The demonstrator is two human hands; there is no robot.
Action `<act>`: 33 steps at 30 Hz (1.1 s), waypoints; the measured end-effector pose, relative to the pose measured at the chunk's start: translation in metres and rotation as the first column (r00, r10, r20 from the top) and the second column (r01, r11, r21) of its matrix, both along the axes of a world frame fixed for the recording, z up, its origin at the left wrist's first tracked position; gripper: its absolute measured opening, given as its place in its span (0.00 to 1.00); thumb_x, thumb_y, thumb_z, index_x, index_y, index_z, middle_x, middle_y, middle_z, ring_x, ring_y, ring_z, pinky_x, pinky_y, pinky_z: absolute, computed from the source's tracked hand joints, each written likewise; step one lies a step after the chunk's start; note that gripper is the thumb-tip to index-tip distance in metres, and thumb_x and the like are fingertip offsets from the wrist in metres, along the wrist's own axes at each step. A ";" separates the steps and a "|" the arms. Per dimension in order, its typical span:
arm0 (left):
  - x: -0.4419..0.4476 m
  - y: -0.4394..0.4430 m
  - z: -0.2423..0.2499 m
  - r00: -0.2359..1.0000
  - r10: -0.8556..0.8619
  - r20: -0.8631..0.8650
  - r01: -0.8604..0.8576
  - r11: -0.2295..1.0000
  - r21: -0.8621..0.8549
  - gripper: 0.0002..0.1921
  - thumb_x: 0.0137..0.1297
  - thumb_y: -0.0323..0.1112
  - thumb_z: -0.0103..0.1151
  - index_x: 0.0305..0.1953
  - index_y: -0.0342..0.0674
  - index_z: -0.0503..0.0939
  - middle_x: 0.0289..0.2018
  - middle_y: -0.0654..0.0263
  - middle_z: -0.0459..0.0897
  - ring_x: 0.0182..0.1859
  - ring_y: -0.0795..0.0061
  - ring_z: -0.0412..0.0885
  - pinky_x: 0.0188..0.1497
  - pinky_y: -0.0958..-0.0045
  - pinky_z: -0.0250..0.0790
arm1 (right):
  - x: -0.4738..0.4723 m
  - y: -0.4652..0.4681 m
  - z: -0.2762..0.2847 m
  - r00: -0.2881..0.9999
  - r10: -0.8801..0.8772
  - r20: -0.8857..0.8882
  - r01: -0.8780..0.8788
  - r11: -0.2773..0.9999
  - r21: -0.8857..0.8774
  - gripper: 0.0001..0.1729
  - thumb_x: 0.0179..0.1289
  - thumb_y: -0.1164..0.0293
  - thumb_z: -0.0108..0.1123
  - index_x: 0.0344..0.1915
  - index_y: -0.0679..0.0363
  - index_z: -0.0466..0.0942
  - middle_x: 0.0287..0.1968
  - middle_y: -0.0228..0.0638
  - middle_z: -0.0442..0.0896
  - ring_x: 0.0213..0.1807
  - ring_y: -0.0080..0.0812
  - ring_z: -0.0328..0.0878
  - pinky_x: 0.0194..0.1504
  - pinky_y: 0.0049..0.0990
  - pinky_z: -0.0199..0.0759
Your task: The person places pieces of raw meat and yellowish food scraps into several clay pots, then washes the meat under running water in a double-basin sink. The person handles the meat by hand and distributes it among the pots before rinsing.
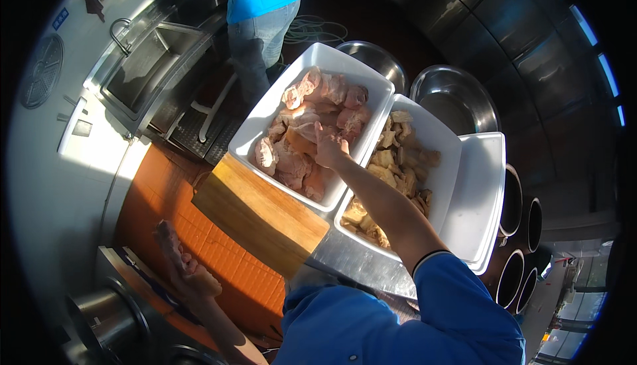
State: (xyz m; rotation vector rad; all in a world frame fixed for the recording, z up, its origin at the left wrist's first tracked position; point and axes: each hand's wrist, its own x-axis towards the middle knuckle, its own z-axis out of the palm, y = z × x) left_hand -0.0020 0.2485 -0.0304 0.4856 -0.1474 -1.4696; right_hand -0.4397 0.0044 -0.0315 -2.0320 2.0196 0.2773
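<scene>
My right hand (329, 147) reaches into a white plastic tub (318, 52) of raw, skin-on meat pieces (293, 163). Its index finger points forward over the meat and the other fingers are curled; no held piece shows. Whether the fingertip touches the meat is hard to tell. Off to the left, away from the table, my left hand (201, 278) grips a long pinkish piece of raw meat (170, 245). Beneath my right forearm, a second white tub (450, 161) holds pale yellow food chunks (383, 166), some of them in liquid.
A wooden board (264, 210) lies beside the meat tub on the metal table (368, 260). White lids or trays (480, 191) adjoin the second tub. Steel basins (455, 101) stand beyond. A co-worker (264, 16) stands near the sink (149, 66); a steel pot (112, 315) is lower left.
</scene>
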 end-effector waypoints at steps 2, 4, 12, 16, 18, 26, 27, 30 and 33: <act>0.012 0.037 -0.010 0.976 0.069 0.208 -0.084 0.995 0.062 0.24 0.80 0.46 0.36 0.62 0.29 0.64 0.35 0.62 0.75 0.27 0.76 0.73 0.29 0.78 0.69 | 0.002 -0.007 -0.016 0.994 0.016 -0.111 -0.013 0.999 0.031 0.55 0.57 0.63 0.62 0.77 0.61 0.40 0.62 0.52 0.73 0.58 0.49 0.77 0.59 0.42 0.72; 0.019 0.055 -0.005 0.940 0.057 0.335 -0.058 0.998 -0.007 0.23 0.80 0.45 0.35 0.61 0.30 0.64 0.32 0.63 0.73 0.26 0.76 0.71 0.28 0.78 0.69 | -0.004 -0.014 -0.017 0.997 0.069 -0.034 -0.068 0.997 0.038 0.55 0.57 0.63 0.62 0.76 0.63 0.39 0.60 0.52 0.75 0.57 0.47 0.79 0.57 0.40 0.74; -0.021 0.007 0.063 0.993 0.079 0.086 -0.074 0.995 -0.067 0.19 0.80 0.41 0.33 0.58 0.33 0.65 0.27 0.66 0.67 0.21 0.79 0.67 0.22 0.79 0.67 | -0.077 -0.025 0.073 0.498 -0.293 0.816 -0.062 0.927 0.370 0.15 0.60 0.63 0.63 0.33 0.66 0.82 0.31 0.36 0.85 0.35 0.29 0.81 0.41 0.27 0.75; -0.075 -0.028 0.076 0.906 -0.037 0.422 0.118 0.979 -0.168 0.18 0.77 0.40 0.40 0.58 0.34 0.66 0.24 0.69 0.66 0.17 0.83 0.63 0.15 0.83 0.58 | -0.111 0.040 0.141 0.037 -0.497 0.867 -0.021 0.867 0.498 0.13 0.66 0.68 0.57 0.38 0.68 0.82 0.33 0.40 0.85 0.32 0.28 0.81 0.42 0.24 0.74; -0.117 -0.050 0.086 0.894 -0.286 0.346 0.419 0.809 -0.413 0.18 0.75 0.40 0.45 0.58 0.33 0.66 0.22 0.68 0.66 0.15 0.83 0.59 0.11 0.85 0.51 | -0.147 0.086 0.191 -0.097 -0.370 0.924 -0.045 0.929 0.367 0.13 0.64 0.68 0.59 0.37 0.68 0.82 0.33 0.42 0.86 0.31 0.30 0.81 0.38 0.23 0.75; -0.377 -0.049 0.182 0.558 -0.662 0.501 0.822 0.359 -0.441 0.22 0.68 0.46 0.59 0.53 0.35 0.71 0.25 0.66 0.65 0.21 0.76 0.63 0.19 0.75 0.61 | -0.345 0.362 0.336 -0.276 -0.051 0.960 0.440 0.881 0.173 0.19 0.68 0.67 0.55 0.49 0.74 0.77 0.39 0.46 0.84 0.39 0.29 0.84 0.42 0.28 0.80; -0.416 -0.042 0.196 0.508 -0.673 0.538 0.847 0.276 -0.455 0.22 0.68 0.46 0.59 0.51 0.34 0.71 0.24 0.65 0.65 0.20 0.76 0.62 0.19 0.74 0.61 | -0.369 0.405 0.339 -0.281 0.013 0.959 0.528 0.837 0.144 0.18 0.68 0.68 0.55 0.49 0.73 0.77 0.38 0.45 0.84 0.39 0.28 0.83 0.42 0.26 0.78; -0.522 -0.011 0.231 0.462 -0.633 0.621 0.885 0.372 -0.280 0.22 0.68 0.48 0.59 0.50 0.35 0.70 0.25 0.64 0.68 0.21 0.74 0.65 0.20 0.73 0.62 | -0.445 0.528 0.339 -0.203 0.001 0.979 0.737 0.659 0.152 0.19 0.67 0.65 0.55 0.48 0.71 0.76 0.34 0.42 0.84 0.33 0.23 0.81 0.37 0.19 0.77; -0.631 0.011 0.261 0.366 -0.509 0.779 0.850 0.524 -0.057 0.23 0.70 0.47 0.57 0.57 0.38 0.67 0.32 0.58 0.78 0.28 0.69 0.77 0.26 0.71 0.70 | -0.489 0.624 0.321 -0.161 -0.028 0.987 0.897 0.413 0.158 0.25 0.62 0.56 0.58 0.48 0.67 0.75 0.31 0.40 0.82 0.21 0.18 0.76 0.22 0.16 0.76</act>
